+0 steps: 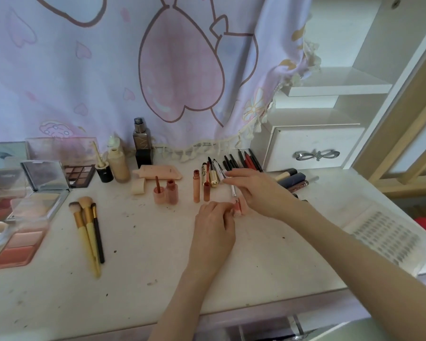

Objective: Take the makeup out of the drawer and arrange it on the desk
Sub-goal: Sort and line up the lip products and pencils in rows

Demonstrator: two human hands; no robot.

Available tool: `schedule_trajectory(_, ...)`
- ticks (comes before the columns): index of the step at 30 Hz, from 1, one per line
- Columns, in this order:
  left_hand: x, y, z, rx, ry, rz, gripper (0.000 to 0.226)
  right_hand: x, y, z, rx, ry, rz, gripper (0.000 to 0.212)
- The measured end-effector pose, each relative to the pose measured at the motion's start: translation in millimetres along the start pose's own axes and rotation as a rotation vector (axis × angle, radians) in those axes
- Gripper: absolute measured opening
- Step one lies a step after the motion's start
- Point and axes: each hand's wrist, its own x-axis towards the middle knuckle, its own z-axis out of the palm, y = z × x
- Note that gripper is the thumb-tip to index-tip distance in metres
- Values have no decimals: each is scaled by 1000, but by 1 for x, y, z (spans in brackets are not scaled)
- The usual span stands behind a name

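Observation:
Makeup lies spread over the white desk (pixel 158 254). My left hand (pixel 215 222) rests mid-desk, its fingertips pinching a small pink lip gloss tube (pixel 237 209). Just above and to the right, my right hand (pixel 251 190) holds the thin wand (pixel 233 190) that rises out of that tube. Behind them stand lip tubes (pixel 196 185), a gold mascara (pixel 213 177) and a fanned row of dark and red pencils (pixel 246 159). Three brushes (pixel 89 230) lie to the left. The drawer under the desk edge (pixel 268 326) is only partly visible.
Palettes (pixel 37 193) and blush pans (pixel 17 244) crowd the left edge. Foundation bottles (pixel 142 143) stand at the back by the pink curtain (pixel 158 70). A small white drawer unit (pixel 315 148) and shelves stand back right. Dark tubes (pixel 293 179) and a white perforated tray (pixel 384 232) sit right.

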Motion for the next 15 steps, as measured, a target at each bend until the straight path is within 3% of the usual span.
schedule_trajectory(3,0,0,-2,-29,19,-22,26,23,8,2,-99,-328,-100,66)
schedule_trajectory(5,0,0,-3,-36,22,-32,27,33,11,5,-181,-425,-165,71)
schedule_trajectory(15,2,-1,-1,-39,29,-51,29,47,28,10,-425,-465,-358,75)
